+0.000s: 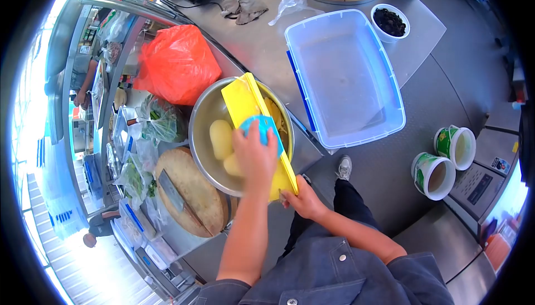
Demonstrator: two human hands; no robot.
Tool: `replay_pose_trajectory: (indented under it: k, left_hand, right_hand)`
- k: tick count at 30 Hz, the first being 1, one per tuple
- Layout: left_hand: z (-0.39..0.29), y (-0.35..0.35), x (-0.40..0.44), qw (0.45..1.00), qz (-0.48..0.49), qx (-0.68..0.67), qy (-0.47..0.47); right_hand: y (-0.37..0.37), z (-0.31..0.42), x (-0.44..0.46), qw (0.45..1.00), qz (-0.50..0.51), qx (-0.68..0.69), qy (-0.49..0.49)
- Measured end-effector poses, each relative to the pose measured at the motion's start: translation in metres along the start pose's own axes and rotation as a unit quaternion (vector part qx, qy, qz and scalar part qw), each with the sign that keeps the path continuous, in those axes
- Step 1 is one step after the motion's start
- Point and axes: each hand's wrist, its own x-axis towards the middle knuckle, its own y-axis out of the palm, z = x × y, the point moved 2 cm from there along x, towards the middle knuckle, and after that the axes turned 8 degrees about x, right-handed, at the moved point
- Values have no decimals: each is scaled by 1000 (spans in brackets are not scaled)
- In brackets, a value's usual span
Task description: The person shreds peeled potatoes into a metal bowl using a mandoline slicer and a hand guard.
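Note:
A yellow mandoline slicer lies slantwise across a metal bowl. My left hand, slightly blurred, is closed over a blue hand guard pressed on the slicer; whatever is under the guard is hidden. With its fingers wrapped round the slicer's near end, my right hand grips it beside the bowl's rim. Peeled potatoes sit in the bowl to the left of the slicer. Yellowish slices show in the bowl on its other side.
A round chopping board bears a cleaver. A red plastic bag stands behind the bowl. On the right are a clear plastic tub and a white container of dark pieces. Two buckets stand on the floor.

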Motion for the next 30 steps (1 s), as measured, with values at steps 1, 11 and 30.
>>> replay_pose_trajectory:
  k: [1,11,30]
  left_hand:
    - [2,5,21,1000,-17,4,-3]
    - [16,-47,24,1000,9,-12,9]
    - [45,-1,100,998,-40,-10,-49]
  right_hand:
    - [1,3,-2,1000,-2,5,-9]
    - [-2,-15,2,999,8,31,1]
    - [5,-13,0,998,27,54,-21]
